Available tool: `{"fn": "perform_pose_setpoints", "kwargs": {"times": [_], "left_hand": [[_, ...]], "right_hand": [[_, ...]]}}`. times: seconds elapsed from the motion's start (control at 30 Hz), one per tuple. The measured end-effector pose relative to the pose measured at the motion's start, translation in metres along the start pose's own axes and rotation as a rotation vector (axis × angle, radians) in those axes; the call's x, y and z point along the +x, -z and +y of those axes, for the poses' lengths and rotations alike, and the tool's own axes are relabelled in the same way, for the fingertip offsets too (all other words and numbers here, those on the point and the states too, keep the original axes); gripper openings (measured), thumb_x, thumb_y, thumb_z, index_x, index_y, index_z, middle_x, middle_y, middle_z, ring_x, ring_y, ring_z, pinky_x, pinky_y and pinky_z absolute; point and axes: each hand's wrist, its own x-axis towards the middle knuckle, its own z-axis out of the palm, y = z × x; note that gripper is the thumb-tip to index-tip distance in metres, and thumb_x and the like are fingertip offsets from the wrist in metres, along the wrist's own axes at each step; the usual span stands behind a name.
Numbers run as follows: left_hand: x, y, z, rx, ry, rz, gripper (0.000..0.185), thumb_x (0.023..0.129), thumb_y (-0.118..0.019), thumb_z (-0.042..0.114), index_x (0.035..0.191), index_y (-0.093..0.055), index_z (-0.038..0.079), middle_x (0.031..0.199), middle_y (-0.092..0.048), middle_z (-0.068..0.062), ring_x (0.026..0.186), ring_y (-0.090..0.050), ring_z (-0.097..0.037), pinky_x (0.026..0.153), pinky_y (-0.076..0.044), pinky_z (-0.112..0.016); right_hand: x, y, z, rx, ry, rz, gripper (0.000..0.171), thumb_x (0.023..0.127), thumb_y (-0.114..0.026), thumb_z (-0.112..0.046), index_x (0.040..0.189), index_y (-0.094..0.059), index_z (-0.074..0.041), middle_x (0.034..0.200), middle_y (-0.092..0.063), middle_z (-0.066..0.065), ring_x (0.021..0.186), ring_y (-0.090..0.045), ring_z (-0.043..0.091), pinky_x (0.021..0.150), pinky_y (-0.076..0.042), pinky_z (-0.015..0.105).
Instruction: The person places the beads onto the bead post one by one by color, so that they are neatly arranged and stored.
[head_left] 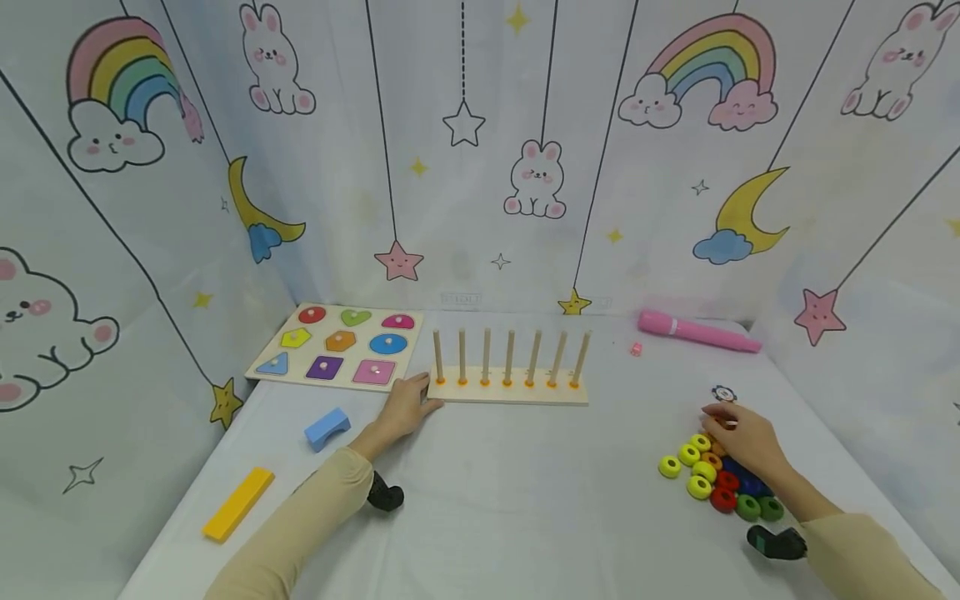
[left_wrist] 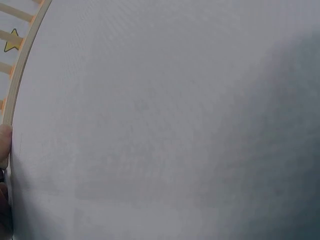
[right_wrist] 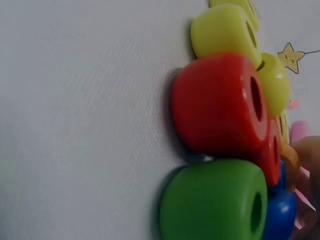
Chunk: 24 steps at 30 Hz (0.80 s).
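A wooden peg board (head_left: 510, 395) with several upright pegs stands mid-table. My left hand (head_left: 403, 408) grips its left end, thumb at the front edge; in the left wrist view the thumb (left_wrist: 5, 145) shows at the board's end. On the right lies a cluster of rings: yellow rings (head_left: 689, 454), red rings (head_left: 723, 499), green rings (head_left: 747, 507), blue rings (head_left: 742, 477) and orange ones. Over the far side of this cluster, my right hand (head_left: 750, 437) pinches an orange ring (head_left: 724, 423), partly hidden by the fingers. The right wrist view shows an orange ring (right_wrist: 290, 159) by the fingertips.
A shape puzzle board (head_left: 352, 342) lies at the back left. Nearer are a blue block (head_left: 327, 429) and a yellow block (head_left: 238, 505). A pink marker (head_left: 699, 332), a small pink piece (head_left: 636, 349) and a round patterned chip (head_left: 723, 392) lie on the right.
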Motion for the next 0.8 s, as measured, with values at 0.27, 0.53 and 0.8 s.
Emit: {"fn": "perform_pose_setpoints", "kwargs": {"times": [0.27, 0.53, 0.8], "left_hand": [[0.0, -0.002, -0.001, -0.009, 0.012, 0.004, 0.056, 0.085, -0.072, 0.021, 0.127, -0.053, -0.01, 0.13, -0.053, -0.025, 0.122, -0.045, -0.04, 0.104, -0.031, -0.05], [-0.002, -0.004, -0.002, -0.007, 0.008, 0.003, 0.055, 0.085, -0.072, 0.021, 0.125, -0.054, -0.011, 0.129, -0.053, -0.025, 0.123, -0.045, -0.041, 0.103, -0.034, -0.048], [0.0, -0.002, -0.001, 0.002, 0.013, 0.01, 0.054, 0.085, -0.071, 0.022, 0.125, -0.054, -0.011, 0.13, -0.053, -0.023, 0.124, -0.045, -0.04, 0.104, -0.034, -0.047]], "right_hand": [[-0.007, 0.01, 0.006, -0.052, 0.007, -0.103, 0.028, 0.088, -0.053, 0.001, 0.113, -0.062, 0.007, 0.107, -0.062, 0.029, 0.092, -0.059, 0.042, 0.076, -0.048, 0.057], [-0.006, 0.01, 0.014, -0.014, -0.054, -0.141, 0.03, 0.09, -0.06, -0.007, 0.117, -0.06, 0.006, 0.107, -0.06, 0.029, 0.079, -0.059, 0.031, 0.055, -0.051, 0.029], [0.016, 0.011, -0.007, 0.082, 0.048, 0.053, 0.035, 0.092, -0.063, -0.017, 0.12, -0.058, 0.002, 0.111, -0.062, 0.023, 0.096, -0.061, 0.038, 0.077, -0.053, 0.032]]}}
